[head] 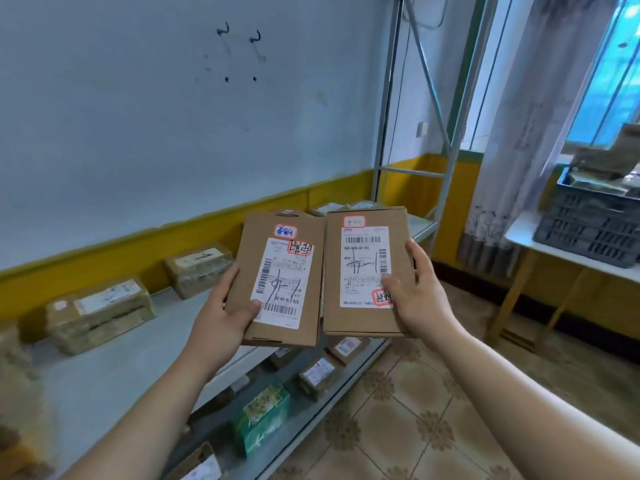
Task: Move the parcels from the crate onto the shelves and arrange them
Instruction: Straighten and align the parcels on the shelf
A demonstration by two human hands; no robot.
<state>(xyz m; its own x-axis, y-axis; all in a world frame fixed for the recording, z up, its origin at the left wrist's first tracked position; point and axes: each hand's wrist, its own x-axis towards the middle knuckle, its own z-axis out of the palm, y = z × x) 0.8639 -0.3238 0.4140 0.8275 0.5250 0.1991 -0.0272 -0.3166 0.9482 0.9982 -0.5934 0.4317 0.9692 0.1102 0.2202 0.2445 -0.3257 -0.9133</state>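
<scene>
Grip firm on both sides. Left hand (225, 306) curled round the near left edge of the left parcel (280, 265), thumb across its label. Right hand (420, 289) clasping the right edge of the right parcel (367, 258), thumb on its label. Both flat, brown, labels up, side by side with edges touching, above the grey shelf (114, 368). Taped boxes (100, 317) along the wall there. Dark crate (588, 230) far right on a white table (526, 233).

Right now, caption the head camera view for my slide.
Left hand holds left parcel, right hand holds right parcel, side by side over the shelf; crate sits on the table.
</scene>
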